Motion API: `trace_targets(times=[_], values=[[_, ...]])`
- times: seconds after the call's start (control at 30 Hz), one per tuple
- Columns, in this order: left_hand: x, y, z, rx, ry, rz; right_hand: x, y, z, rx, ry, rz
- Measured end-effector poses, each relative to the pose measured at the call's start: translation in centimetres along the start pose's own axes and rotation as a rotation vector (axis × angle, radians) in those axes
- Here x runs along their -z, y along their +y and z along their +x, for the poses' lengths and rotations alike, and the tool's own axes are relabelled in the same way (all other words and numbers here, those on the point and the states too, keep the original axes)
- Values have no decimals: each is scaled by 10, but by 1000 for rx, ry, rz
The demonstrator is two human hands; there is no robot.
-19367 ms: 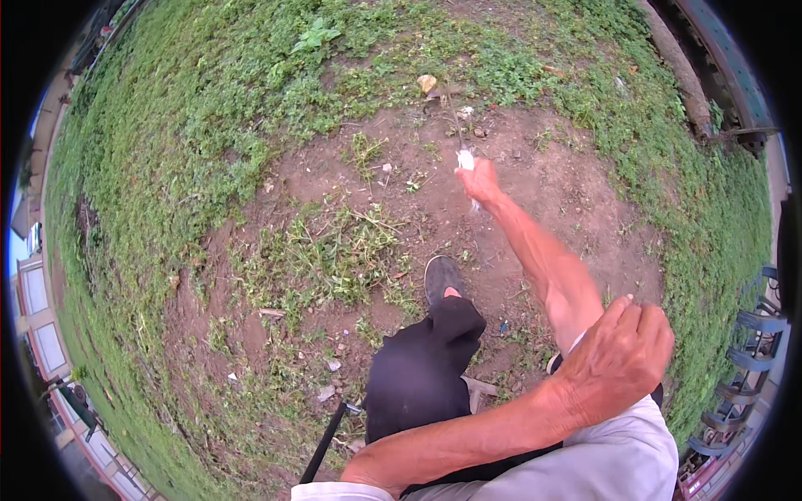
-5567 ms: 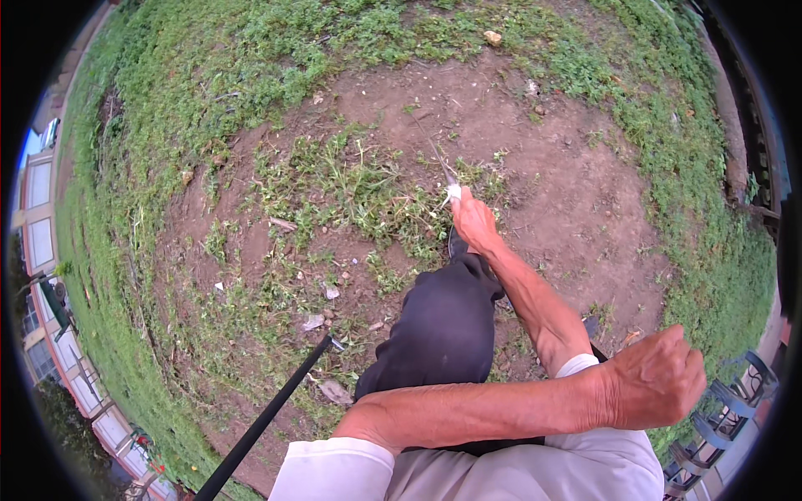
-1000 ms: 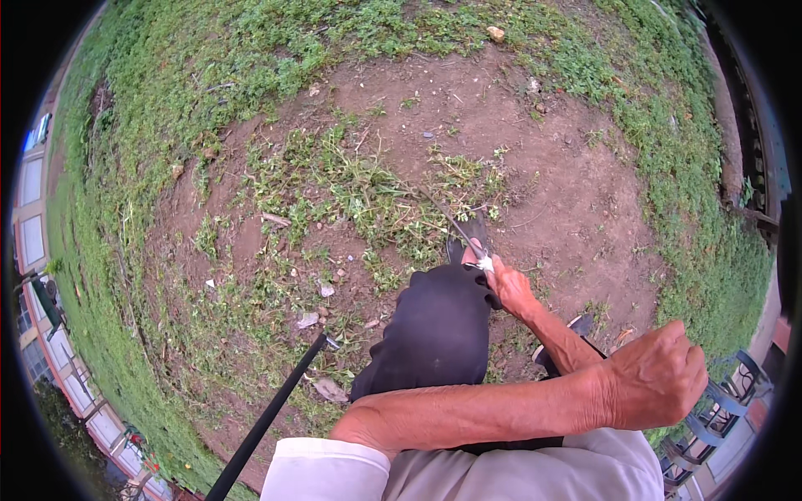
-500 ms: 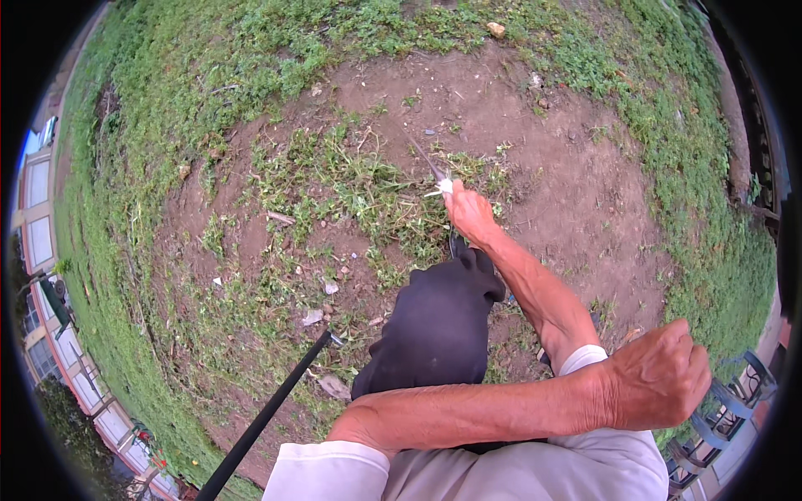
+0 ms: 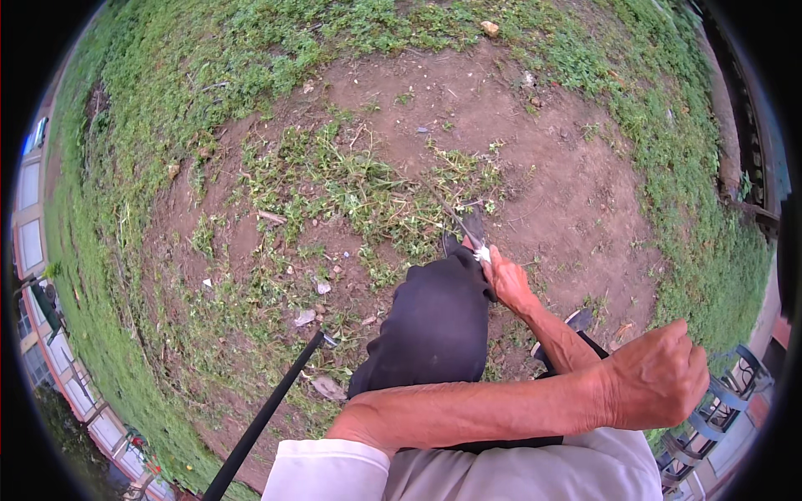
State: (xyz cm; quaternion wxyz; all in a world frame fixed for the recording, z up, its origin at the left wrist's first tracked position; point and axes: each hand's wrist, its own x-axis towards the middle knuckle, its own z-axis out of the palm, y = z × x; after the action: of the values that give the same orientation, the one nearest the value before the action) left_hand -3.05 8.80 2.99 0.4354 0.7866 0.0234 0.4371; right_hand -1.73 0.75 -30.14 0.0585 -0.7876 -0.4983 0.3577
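My right hand (image 5: 507, 280) is closed round the white-wrapped handle of a long, thin-bladed knife (image 5: 451, 213), just beyond my dark-trousered knee (image 5: 439, 321). The blade slants away to the left, its far end over a patch of loose, cut-looking weeds (image 5: 368, 188). My left forearm lies across my lap and over the right arm. At its end, my left hand (image 5: 656, 376) is curled into a fist at the right; nothing shows sticking out of it. Part of a shoe (image 5: 576, 320) shows beside my right forearm.
Bare brown soil (image 5: 576, 192) surrounds the weeds, with green growth (image 5: 167, 75) around it. Stones (image 5: 305, 317) lie left of my knee. A black pole (image 5: 267, 409) rises from the lower left. A metal-framed object (image 5: 723, 401) stands at the lower right, buildings (image 5: 32, 234) at far left.
My right hand has drawn the knife back toward my knee and slightly right. The left fist has stayed in place.
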Motion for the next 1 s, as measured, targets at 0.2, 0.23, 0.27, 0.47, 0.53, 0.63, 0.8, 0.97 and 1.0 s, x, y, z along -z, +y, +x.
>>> trace_targets(times=[0.2, 0.23, 0.27, 0.47, 0.53, 0.63, 0.8, 0.97, 1.0], values=[[-6, 0, -1, 10, -8, 2, 23, -58, 124, 31, 165, 130], [-6, 0, 0, 9, -13, 24, 25, -66, 139, 41, 183, 133], [-7, 0, 1, 5, -15, 42, 29, -69, 145, 47, 202, 131], [0, 0, -2, 6, -16, 56, 30, -23, 99, 45, 189, 134], [8, 3, -1, 1, -25, 65, 34, -9, 72, 7, 211, 129], [11, 3, 0, -11, -36, 66, 27, 25, 26, -95, 163, 91], [-10, 5, 0, -55, -59, -13, 13, 88, -61, -268, 289, 103], [-18, 14, 2, -103, -97, 10, -17, 63, -81, -460, 363, 237], [-22, 16, 2, -110, -100, -1, -26, 55, -83, -489, 376, 276]])
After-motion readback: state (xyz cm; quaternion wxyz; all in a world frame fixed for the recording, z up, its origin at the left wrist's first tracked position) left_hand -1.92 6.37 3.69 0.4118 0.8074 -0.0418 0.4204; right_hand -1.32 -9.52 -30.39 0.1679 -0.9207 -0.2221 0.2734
